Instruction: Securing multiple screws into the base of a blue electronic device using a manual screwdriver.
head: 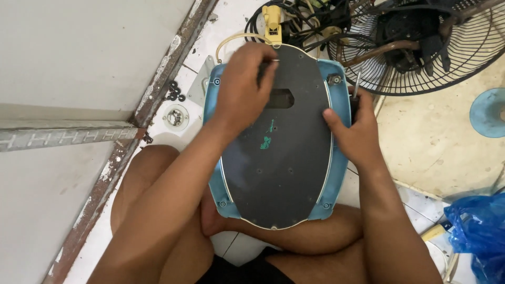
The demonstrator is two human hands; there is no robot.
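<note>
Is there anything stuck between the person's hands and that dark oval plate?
Nothing visible. The left hand rests right on the top of the dark oval plate, fingers pinching something small. The right hand touches the plate's right edge with its thumb while holding a screwdriver.

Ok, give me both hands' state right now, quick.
Left hand: fingers pinched on a small thin metal piece over the dark oval panel.
Right hand: closed on a screwdriver, thumb on the panel's edge.

Soft, even daylight; shadows faint, no harsh glare. Focus is sharp, with slight wide-angle stretching toward the edges.
</note>
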